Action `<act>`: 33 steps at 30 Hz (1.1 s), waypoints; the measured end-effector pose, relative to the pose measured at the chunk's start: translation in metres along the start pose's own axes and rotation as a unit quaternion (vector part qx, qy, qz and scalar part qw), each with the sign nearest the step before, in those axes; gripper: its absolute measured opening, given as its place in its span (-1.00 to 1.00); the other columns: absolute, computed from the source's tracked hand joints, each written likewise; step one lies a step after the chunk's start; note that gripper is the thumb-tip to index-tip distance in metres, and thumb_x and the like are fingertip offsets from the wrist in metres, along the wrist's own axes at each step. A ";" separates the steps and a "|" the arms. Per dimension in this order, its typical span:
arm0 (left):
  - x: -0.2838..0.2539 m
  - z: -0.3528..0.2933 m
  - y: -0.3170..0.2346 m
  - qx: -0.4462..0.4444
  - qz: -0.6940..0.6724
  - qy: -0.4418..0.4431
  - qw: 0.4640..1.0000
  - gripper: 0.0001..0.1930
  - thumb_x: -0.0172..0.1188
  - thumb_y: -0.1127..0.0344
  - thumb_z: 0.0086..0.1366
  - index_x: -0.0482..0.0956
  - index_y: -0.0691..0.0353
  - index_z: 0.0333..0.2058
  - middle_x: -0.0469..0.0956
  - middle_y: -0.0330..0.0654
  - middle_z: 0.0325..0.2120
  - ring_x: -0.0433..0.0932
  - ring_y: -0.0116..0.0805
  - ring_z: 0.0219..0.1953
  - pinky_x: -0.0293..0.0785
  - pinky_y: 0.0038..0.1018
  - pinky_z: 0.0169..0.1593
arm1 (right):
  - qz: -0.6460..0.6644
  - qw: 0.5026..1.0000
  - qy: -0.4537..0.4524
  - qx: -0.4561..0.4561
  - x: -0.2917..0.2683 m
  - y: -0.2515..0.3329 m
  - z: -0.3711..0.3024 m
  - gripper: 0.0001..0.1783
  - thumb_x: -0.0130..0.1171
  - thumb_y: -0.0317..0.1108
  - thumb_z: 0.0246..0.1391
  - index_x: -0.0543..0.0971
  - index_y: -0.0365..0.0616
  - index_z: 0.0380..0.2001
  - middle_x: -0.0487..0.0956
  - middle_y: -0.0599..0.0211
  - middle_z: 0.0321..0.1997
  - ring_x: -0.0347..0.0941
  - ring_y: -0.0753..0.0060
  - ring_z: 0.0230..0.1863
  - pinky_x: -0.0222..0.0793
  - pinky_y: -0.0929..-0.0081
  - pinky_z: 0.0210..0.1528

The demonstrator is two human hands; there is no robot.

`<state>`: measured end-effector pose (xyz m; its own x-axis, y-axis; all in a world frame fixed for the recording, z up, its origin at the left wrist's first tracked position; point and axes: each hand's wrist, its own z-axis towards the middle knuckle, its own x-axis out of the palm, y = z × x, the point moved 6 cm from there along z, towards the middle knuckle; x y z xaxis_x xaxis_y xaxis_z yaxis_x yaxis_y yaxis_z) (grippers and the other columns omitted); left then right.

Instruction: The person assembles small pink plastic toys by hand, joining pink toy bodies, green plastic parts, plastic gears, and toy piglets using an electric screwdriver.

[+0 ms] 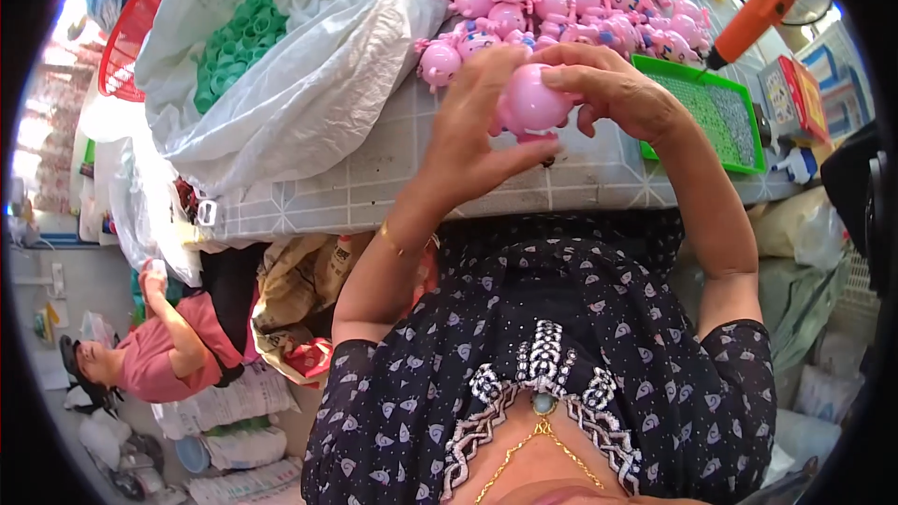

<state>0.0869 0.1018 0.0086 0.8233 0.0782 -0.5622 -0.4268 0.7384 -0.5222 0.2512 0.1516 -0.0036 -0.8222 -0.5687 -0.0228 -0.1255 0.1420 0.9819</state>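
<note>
Both my hands are raised over the near part of the table, around a shiny pink plastic toy [540, 103] with a rounded body. My right hand [622, 93] grips it from the right, thumb pressed on its upper side. From the left, my left hand [472, 131] curves round the toy, its fingers partly behind it and its thumb stretched below. Just beyond my hands lies a big heap of pink figure toys [571, 0] with blue details. What the fingertips touch on the toy's far side is hidden.
At left on the table stands a white sack [309, 103] with green plastic rings [238, 42]. To the right is a green tray [711, 117] of small parts, with an orange electric screwdriver [762, 14] hanging above. A person in a pink shirt [173, 346] sits at lower left.
</note>
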 end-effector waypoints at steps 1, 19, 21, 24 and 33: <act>0.016 0.004 0.010 -0.052 -0.127 0.026 0.990 -0.17 0.52 0.24 0.07 0.31 0.27 0.27 0.44 0.00 0.14 0.47 -0.08 0.15 0.43 -0.27 0.18 | 0.024 0.999 -0.027 -0.025 -0.001 0.003 -0.006 -0.43 0.24 0.06 0.18 0.54 -0.18 0.05 0.60 0.31 -0.20 0.56 0.55 -0.30 0.46 0.63 -0.49; 0.071 -0.018 0.046 -0.328 -0.678 -0.210 0.623 -0.43 0.08 -0.08 0.41 0.39 0.19 0.21 0.51 0.01 0.10 0.52 -0.02 0.11 0.45 -0.18 0.20 | 0.126 0.979 -0.110 -0.120 0.034 -0.063 -0.012 -0.56 0.26 -0.14 0.24 0.52 -0.19 0.05 0.64 0.36 -0.15 0.51 0.65 -0.23 0.35 0.69 -0.42; 0.071 -0.020 0.045 -0.322 -0.642 -0.208 0.664 -0.46 0.02 -0.09 0.45 0.42 0.24 0.16 0.56 0.01 0.01 0.54 -0.06 0.07 0.47 -0.22 0.17 | 0.113 0.976 -0.101 -0.154 0.035 -0.061 -0.011 -0.60 0.26 -0.16 0.23 0.56 -0.24 -0.02 0.65 0.30 -0.17 0.54 0.58 -0.21 0.43 0.59 -0.33; 0.078 -0.022 0.041 -0.286 -0.644 -0.209 0.678 -0.44 -0.03 -0.11 0.47 0.42 0.28 0.13 0.57 0.06 -0.03 0.55 -0.05 0.05 0.47 -0.17 0.16 | -0.003 0.966 -0.159 -0.204 0.036 -0.067 -0.011 -0.58 0.23 -0.13 0.28 0.52 -0.23 0.03 0.58 0.44 -0.18 0.45 0.72 -0.23 0.37 0.70 -0.36; 0.085 -0.032 0.063 -0.283 -0.717 -0.207 0.602 -0.29 -0.04 -0.20 0.43 0.28 0.29 0.28 0.41 0.15 0.18 0.44 0.10 0.17 0.36 -0.01 0.26 | 0.038 0.978 -0.121 -0.163 0.034 -0.069 -0.009 -0.58 0.25 -0.19 0.26 0.50 -0.17 0.09 0.55 0.40 -0.08 0.46 0.66 -0.17 0.45 0.58 -0.12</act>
<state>0.1182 0.1339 -0.0928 0.4698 -0.1206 0.8745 0.8718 -0.0923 -0.4811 0.2365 0.1155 -0.0701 -0.9347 -0.3523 0.0473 0.0922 -0.1117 0.9894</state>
